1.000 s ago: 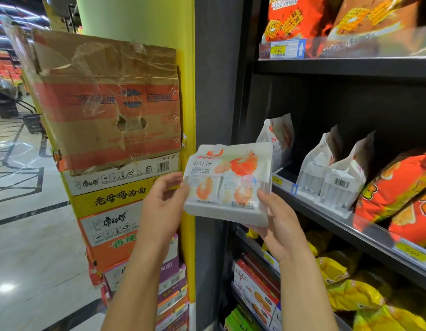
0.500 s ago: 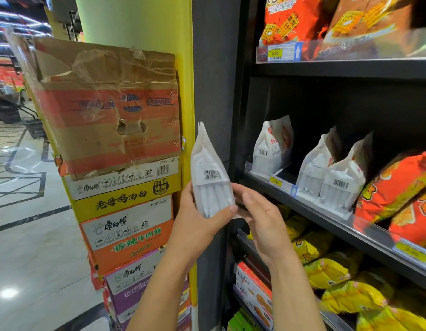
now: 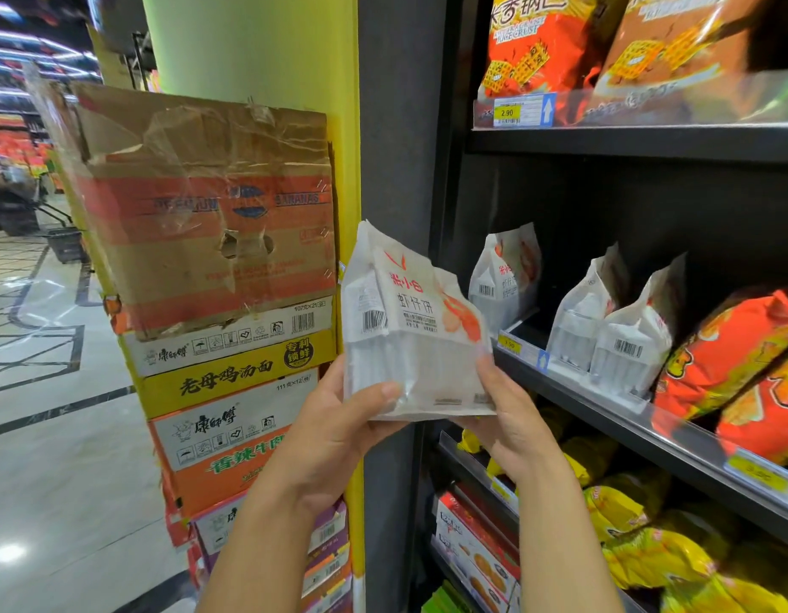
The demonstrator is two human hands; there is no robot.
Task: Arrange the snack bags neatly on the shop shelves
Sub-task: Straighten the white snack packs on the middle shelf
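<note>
On shelf (image 3: 675, 440), white snack bags (image 3: 626, 342)

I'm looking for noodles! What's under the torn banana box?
Under the banana box sits a yellow noodle carton, then an orange noodle carton, then purple cartons. The left arm covers part of the purple ones.

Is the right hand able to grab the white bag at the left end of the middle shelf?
Probably not yet. The right hand is busy gripping the held bag together with the left hand. Otherwise the way looks free: the shelf bag stands close by, with nothing in front of it.
</note>
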